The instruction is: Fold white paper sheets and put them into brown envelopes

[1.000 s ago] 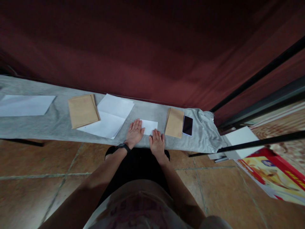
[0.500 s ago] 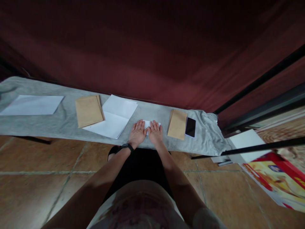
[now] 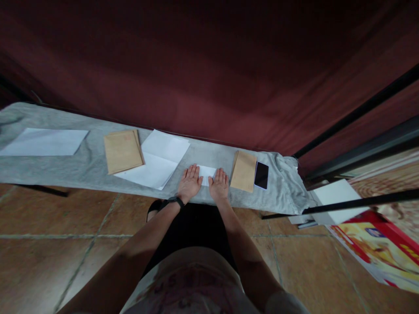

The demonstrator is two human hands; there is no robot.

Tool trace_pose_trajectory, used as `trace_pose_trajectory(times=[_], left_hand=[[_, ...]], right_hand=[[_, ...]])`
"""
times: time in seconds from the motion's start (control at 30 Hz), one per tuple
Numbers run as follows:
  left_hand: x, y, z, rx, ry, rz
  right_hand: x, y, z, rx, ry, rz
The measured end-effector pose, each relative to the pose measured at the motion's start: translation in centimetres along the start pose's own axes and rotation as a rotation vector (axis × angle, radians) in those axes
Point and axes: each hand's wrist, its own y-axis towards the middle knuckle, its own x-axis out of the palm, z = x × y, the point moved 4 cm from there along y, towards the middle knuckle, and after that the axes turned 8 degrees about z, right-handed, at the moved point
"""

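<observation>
A small folded sheet of white paper [image 3: 207, 171] lies on the cloth-covered table in front of me. My left hand [image 3: 190, 181] rests flat on its left side, fingers stretched out. On its right side lies my right hand [image 3: 219, 183], palm down with the fingers extended. The middle of the paper shows between the two hands; its ends are partly hidden under them. Close to my right hand is a small stack of brown envelopes [image 3: 243, 171]. To the left of my left hand, larger white sheets [image 3: 157, 163] with a crease lie partly under another stack of brown envelopes [image 3: 122, 152].
A phone [image 3: 261, 175] lies right of the right-hand envelopes. More white paper [image 3: 46, 141] is at the far left of the grey cloth [image 3: 88, 172]. A dark red wall [image 3: 209, 78] stands behind. Black metal bars [image 3: 360, 201] and a red-yellow box [image 3: 376, 248] are at the right.
My right hand has slid to the right across the folded paper, uncovering more of its middle. My left hand has stayed in nearly the same place.
</observation>
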Motion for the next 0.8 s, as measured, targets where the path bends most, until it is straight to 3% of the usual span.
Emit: trace_pose_trajectory(times=[0.33, 0.53, 0.8], left_hand=[[-0.1, -0.1, 0.2, 0.011, 0.011, 0.006], [0.1, 0.0, 0.0, 0.007, 0.010, 0.015], [0.1, 0.0, 0.0, 0.014, 0.020, 0.026]], right_hand=[[-0.6, -2.7, 0.6, 0.001, 0.019, 0.064], [-0.9, -3.2, 0.7, 0.009, -0.015, 0.036], [-1.3, -3.9, 1.0, 0.003, 0.030, 0.093]])
